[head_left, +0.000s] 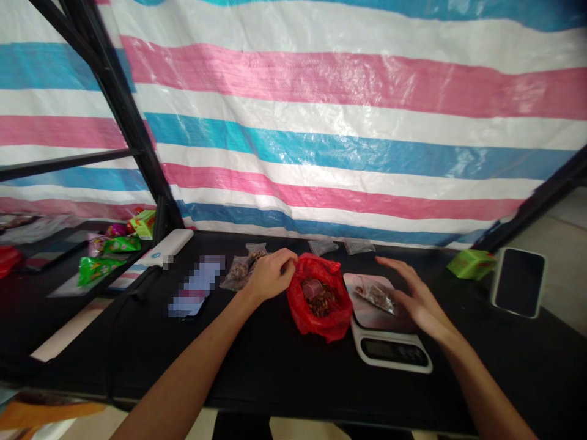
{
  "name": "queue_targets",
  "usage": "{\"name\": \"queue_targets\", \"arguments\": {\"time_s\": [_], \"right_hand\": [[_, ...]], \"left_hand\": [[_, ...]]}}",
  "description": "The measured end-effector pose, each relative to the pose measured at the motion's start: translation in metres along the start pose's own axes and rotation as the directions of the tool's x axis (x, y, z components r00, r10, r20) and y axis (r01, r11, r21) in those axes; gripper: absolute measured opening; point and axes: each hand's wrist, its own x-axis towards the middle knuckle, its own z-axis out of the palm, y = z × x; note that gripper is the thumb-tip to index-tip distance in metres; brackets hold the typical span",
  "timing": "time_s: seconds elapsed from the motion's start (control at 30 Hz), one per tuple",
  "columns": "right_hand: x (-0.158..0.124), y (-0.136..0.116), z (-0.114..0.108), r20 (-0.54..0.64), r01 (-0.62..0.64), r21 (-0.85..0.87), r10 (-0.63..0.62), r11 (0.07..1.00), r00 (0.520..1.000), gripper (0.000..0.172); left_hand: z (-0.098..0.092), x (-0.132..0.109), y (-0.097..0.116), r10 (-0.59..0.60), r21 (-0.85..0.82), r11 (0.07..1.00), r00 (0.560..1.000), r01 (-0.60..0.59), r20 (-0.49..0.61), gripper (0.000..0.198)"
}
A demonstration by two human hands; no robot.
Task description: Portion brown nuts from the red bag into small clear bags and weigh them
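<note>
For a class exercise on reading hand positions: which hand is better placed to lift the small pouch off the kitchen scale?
Probably the right hand: it is open just above the scale, beside the pouch, while the left hand is at the red plastic bag, farther away.

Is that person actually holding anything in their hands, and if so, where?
The left hand seems to pinch the upper edge of the red plastic bag. The right hand holds nothing, open over the kitchen scale.

**Our single view, worn on the head**
We look forward and down from close above the black table [275, 366], onto the left hand [271, 275] and right hand [424, 296], facing a striped tarpaulin [348, 122].
</note>
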Motion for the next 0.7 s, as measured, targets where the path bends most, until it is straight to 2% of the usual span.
{"name": "queue_targets", "arguments": {"time_s": [0.07, 0.17, 0.2, 0.3, 0.4, 0.57, 0.7], "right_hand": [[-0.003, 0.015, -0.001, -0.098, -0.043, 0.068, 0.049, 0.997, 0.994, 0.062], [-0.008, 0.026, 0.000, -0.134, -0.052, 0.185, 0.078, 0.981, 0.988, 0.054], [-0.010, 0.026, 0.000, -0.141, -0.048, 0.192, 0.076, 0.980, 0.987, 0.053], [-0.012, 0.021, 0.002, -0.151, -0.040, 0.117, 0.058, 0.992, 0.987, 0.048], [-0.011, 0.017, 0.003, -0.170, -0.040, 0.070, 0.051, 0.997, 0.984, 0.046], [-0.011, 0.020, 0.003, -0.192, -0.043, 0.063, 0.054, 0.997, 0.980, 0.044], [-0.012, 0.020, 0.004, -0.179, -0.049, 0.049, 0.057, 0.998, 0.982, 0.043]], "left_hand": [[-0.001, 0.000, 0.001, -0.022, 0.007, 1.000, 1.000, 0.022, 0.003, 0.020], [-0.002, 0.001, 0.007, -0.045, -0.012, 0.999, 0.999, 0.045, 0.032, 0.018], [0.000, 0.001, 0.008, -0.048, -0.037, 0.998, 0.998, 0.050, 0.046, 0.022], [0.007, -0.001, 0.008, -0.042, -0.146, 0.987, 0.993, 0.059, 0.114, 0.053], [0.014, -0.002, -0.001, -0.049, -0.196, 0.977, 0.979, 0.088, 0.196, 0.060], [0.012, 0.001, -0.019, -0.182, -0.161, 0.967, 0.978, 0.197, 0.103, 0.056], [0.006, 0.003, -0.019, -0.218, -0.112, 0.968, 0.972, 0.227, 0.089, 0.053]]}}
